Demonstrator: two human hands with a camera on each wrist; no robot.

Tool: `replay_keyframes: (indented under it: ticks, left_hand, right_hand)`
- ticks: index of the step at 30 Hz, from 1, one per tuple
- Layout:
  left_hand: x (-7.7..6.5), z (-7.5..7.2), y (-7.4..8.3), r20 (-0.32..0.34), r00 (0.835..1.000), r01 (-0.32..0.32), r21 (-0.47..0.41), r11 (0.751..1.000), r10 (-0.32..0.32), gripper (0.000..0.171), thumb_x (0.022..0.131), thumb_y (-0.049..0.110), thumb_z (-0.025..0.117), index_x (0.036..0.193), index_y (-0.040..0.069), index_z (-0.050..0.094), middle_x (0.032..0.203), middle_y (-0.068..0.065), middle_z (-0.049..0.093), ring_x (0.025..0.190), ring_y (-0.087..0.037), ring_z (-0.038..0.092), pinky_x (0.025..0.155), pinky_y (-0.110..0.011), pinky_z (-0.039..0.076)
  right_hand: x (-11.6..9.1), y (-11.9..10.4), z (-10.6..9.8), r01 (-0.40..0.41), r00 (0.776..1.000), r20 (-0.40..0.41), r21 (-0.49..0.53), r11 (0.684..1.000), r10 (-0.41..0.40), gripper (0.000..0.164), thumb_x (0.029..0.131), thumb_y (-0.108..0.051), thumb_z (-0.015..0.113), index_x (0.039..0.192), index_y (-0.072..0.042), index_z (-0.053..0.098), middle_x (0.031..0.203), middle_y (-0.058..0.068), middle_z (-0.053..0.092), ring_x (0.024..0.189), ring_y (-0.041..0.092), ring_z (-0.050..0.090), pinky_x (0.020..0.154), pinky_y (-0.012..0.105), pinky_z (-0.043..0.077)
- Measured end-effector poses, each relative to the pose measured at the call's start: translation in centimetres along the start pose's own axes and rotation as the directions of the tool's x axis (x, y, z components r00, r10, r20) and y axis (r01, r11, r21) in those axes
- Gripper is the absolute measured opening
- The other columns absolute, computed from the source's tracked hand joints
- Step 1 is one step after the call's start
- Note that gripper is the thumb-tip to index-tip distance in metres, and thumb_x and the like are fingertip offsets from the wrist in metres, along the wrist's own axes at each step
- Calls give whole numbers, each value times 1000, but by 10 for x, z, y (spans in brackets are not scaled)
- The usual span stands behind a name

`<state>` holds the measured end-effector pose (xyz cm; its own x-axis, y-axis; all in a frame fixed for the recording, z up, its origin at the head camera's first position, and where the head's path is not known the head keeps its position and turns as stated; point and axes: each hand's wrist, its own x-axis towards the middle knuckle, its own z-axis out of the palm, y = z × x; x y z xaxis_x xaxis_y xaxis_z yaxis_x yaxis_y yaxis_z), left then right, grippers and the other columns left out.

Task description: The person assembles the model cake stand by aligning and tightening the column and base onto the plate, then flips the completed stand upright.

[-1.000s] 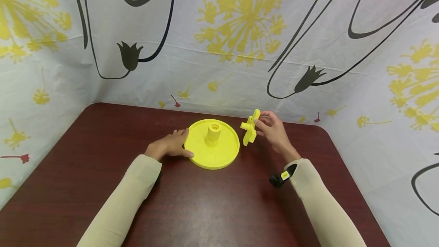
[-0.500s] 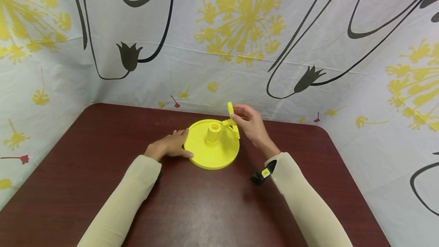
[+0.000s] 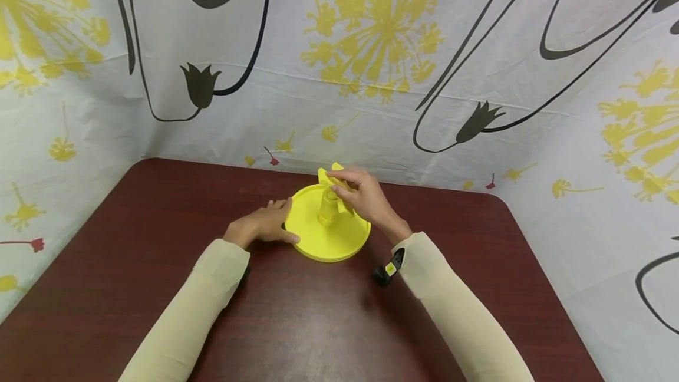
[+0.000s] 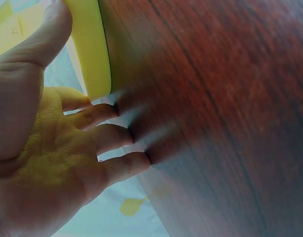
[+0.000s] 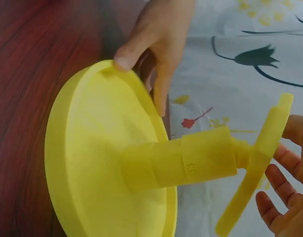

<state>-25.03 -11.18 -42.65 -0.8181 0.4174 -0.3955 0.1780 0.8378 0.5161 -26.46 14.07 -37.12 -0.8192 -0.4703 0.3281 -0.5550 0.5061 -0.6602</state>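
Observation:
A round yellow base (image 3: 331, 246) with a raised rim lies on the table, a hollow post (image 3: 328, 212) standing at its centre. My left hand (image 3: 265, 223) holds the base's left edge, thumb over the rim (image 5: 94, 69) and index fingertip against the outer wall (image 4: 94, 59). The other left fingertips touch the tabletop. My right hand (image 3: 366, 196) grips a yellow winged piece (image 3: 323, 177) above the post. In the right wrist view, the short stem (image 5: 241, 153) of that winged piece (image 5: 257, 163) meets the post's mouth. The right thumb is out of that view.
The dark red wooden table (image 3: 297, 323) ends close behind the base, against a white patterned cloth (image 3: 254, 128). Cloth also hangs along the left and right sides. A small black device (image 3: 387, 270) is strapped at the right wrist.
My right hand has carried the winged piece leftward from beside the base to the top of the post, turning its stem downward. The left hand and base have stayed put.

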Motion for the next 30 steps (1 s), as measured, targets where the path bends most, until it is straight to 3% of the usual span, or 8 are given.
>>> replay_keyframes:
  ticks: [5,10,13,19,27,30]
  left_hand:
    - [1,-1,1,1,1000,6,12,1000,-6,106,91,50,67,159,3,1,165,-22,7,151,-44,5,120,-58,15]
    - [0,-1,1,2,1000,8,10,1000,-8,105,92,49,67,159,4,0,165,-20,6,151,-43,4,120,-58,14]
    - [-1,0,2,3,1000,4,6,1000,-4,105,92,49,67,159,4,0,165,-20,5,152,-43,4,121,-57,13]
    - [0,0,1,2,1000,5,8,1000,-5,105,92,49,66,159,4,-1,165,-21,5,151,-43,3,120,-58,13]
    - [1,0,0,-1,1000,5,16,1000,-5,106,91,51,67,159,3,0,165,-21,6,151,-44,4,120,-58,14]
    - [-1,0,1,-4,1000,4,13,1000,-4,106,91,50,67,159,3,0,165,-21,6,151,-44,4,120,-58,14]
  right_hand:
    - [-2,-2,-2,104,990,115,-151,983,-86,32,97,-17,65,128,-10,69,133,13,60,127,33,49,109,54,34]
    - [-5,-4,-12,26,984,178,-181,983,7,39,100,-30,61,135,-14,63,150,15,45,140,35,34,113,60,23]
    - [-7,0,-20,-20,979,196,-151,988,50,40,101,-29,59,138,-12,60,150,14,43,141,33,33,114,58,25]
    - [-8,5,-26,-12,960,277,-134,991,49,41,102,-21,58,140,-9,57,144,12,52,138,30,40,113,51,35]
    - [-9,0,-16,22,947,313,-282,959,70,44,101,-28,58,142,-13,56,137,12,56,129,30,49,107,50,41]
    - [-9,0,-15,11,949,305,-277,961,77,45,101,-30,59,142,-12,56,136,12,56,128,29,50,107,49,41]
